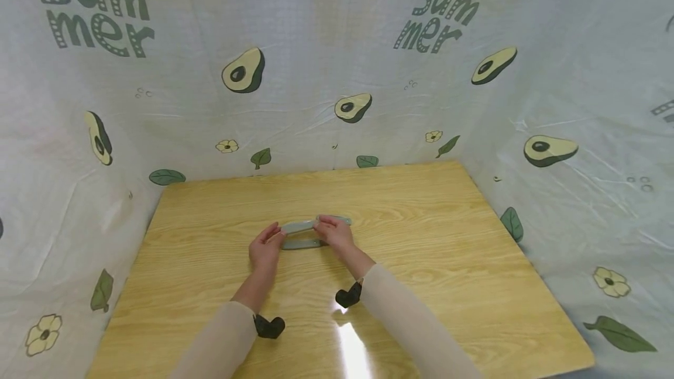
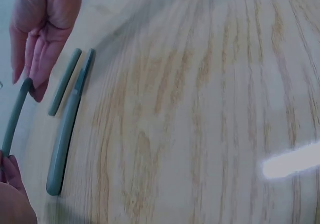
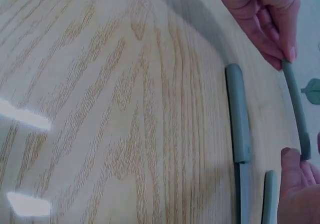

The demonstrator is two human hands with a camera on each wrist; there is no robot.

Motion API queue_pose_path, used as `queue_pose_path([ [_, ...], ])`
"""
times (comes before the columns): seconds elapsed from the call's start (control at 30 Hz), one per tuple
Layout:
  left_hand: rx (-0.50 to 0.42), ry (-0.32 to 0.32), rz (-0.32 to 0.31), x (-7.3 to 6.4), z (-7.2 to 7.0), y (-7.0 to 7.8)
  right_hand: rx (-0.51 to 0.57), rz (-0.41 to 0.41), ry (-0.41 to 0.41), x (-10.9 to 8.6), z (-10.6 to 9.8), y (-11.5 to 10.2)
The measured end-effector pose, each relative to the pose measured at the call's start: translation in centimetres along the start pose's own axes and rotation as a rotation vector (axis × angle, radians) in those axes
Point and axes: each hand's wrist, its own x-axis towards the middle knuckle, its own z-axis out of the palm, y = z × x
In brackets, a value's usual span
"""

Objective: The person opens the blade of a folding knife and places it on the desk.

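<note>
Both hands hold a slim grey-green piece [image 1: 298, 227] between them, raised over the table; its exact kind I cannot tell. My left hand [image 1: 265, 248] pinches its left end, seen at the top of the right wrist view. With fingertips and thumb, my right hand [image 1: 335, 234] grips the other end, at upper left in the left wrist view. On the table just below lies a knife [image 2: 64, 146] with a grey-green handle, its blade extending toward the right-hand side. Beyond the knife, partly behind my right hand in the head view, lies a second slim grey-green piece [image 2: 65, 82].
The wood-grain table [image 1: 416, 262] stands against hanging white cloth [image 1: 310, 34] printed with avocados, leaves and flowers, at the back and on both sides. Bright light glares off the tabletop near its front.
</note>
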Motion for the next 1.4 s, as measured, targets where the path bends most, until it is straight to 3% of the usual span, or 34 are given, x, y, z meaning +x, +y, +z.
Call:
queue_pose_path([
  [0.33,0.057,-0.082,0.027,-0.1,0.2,-0.2,0.023,0.011,0.018,-0.1,-1.7,0.5],
  [0.67,0.146,-0.153,0.013,-0.4,0.2,-0.2,0.016,0.019,-0.031,-0.4,-2.5,0.8],
  [0.97,0.053,-0.241,0.011,-0.5,0.4,-0.3,0.006,0.012,-0.107,-0.6,-2.9,0.9],
  [1.23,-0.007,-0.342,-0.053,-0.5,0.3,-0.1,-0.026,0.017,-0.15,-0.8,-3.2,0.8],
  [1.4,-0.018,-0.368,-0.065,-0.7,0.2,0.0,-0.017,0.027,-0.175,-0.6,-3.4,1.1],
])
